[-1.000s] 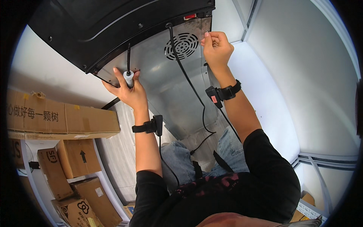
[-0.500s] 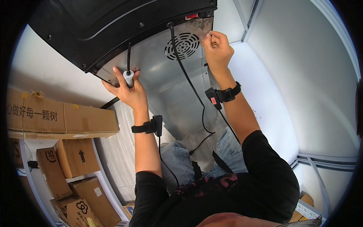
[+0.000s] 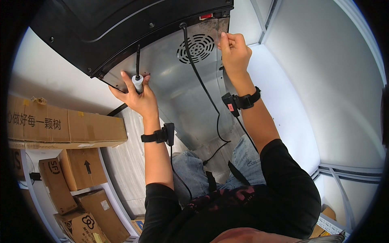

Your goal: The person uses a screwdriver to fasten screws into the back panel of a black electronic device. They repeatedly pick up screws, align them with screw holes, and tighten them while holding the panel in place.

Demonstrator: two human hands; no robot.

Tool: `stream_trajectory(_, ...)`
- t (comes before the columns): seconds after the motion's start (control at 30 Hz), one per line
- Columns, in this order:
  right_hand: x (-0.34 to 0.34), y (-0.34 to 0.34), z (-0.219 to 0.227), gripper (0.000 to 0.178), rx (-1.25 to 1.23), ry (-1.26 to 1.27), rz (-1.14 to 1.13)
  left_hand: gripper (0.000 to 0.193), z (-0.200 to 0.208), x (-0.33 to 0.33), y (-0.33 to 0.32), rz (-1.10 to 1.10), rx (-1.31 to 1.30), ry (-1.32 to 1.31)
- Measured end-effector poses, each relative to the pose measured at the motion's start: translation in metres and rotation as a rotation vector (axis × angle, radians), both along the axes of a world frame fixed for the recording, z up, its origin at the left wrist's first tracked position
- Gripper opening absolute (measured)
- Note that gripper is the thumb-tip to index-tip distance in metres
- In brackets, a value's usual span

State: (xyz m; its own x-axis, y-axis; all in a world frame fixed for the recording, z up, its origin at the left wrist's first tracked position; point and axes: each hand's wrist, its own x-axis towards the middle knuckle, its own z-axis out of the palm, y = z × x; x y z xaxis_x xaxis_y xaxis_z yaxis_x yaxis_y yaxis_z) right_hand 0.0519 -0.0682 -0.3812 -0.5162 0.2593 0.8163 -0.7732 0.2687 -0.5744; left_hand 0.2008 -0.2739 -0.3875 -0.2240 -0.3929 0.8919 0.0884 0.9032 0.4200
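A screwdriver [image 3: 137, 65] with a white handle and dark shaft points up in my left hand [image 3: 139, 97]. The fingers of that hand also spread against the lower left edge of a grey metal panel [image 3: 170, 93]. My right hand [image 3: 235, 52] is closed in a pinch by the panel's upper right corner. Whatever sits between those fingertips is hidden now. Above the panel hangs the black housing [image 3: 121, 32] of a machine, with screws along its border and a red switch [image 3: 206, 16] near my right hand.
A black power cord [image 3: 202, 83] leaves the housing beside a round vent [image 3: 196, 49] and runs down to the floor. To the left, a long cardboard box [image 3: 69, 127] and several smaller cartons [image 3: 84, 168] fill a shelf. A white wall panel [image 3: 324, 81] stands at right.
My right hand has shifted slightly right and turned a little. The small shiny bit visible at its fingertips before is now out of sight. My left hand stays put with the screwdriver.
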Motion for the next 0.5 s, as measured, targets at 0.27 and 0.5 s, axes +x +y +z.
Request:
stream_trajectory(0.27, 0.0, 0.008, 0.011, 0.024, 0.317, 0.027, -0.218, 0.077, -0.002, 0.001, -0.001, 0.032, -0.014, -0.008)
stream_trajectory(0.5, 0.01, 0.017, 0.015, 0.015, 0.326, -0.038, -0.108, 0.076, -0.002, 0.0, -0.002, -0.009, 0.069, -0.023)
